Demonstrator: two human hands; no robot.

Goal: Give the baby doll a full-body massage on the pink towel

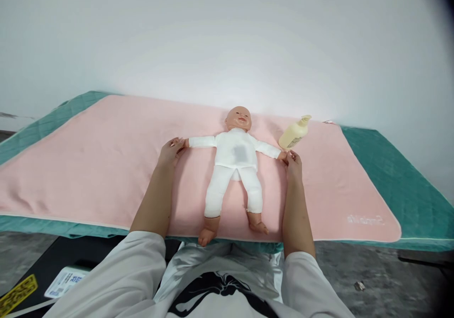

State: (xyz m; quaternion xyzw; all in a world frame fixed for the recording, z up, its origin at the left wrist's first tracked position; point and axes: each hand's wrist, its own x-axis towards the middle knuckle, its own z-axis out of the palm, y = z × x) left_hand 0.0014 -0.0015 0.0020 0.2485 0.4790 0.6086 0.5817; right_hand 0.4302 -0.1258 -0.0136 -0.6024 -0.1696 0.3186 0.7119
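A baby doll (236, 155) in a white suit lies on its back on a pink mat (117, 167), head toward the wall and feet toward me. Its arms are stretched out to both sides. My left hand (171, 150) is closed around the doll's hand on the left. On the other side, my right hand (292, 161) pinches the doll's other hand. A dark grey patch shows on the doll's chest. Just beyond my right hand stands a pale yellow pump bottle (293, 133).
A green quilted cover (397, 176) shows under the pink mat at both ends and along the front edge. The white wall (227, 39) rises directly behind. Below the front edge at left are a white labelled package (65, 281) and a yellow patterned strip (17, 295).
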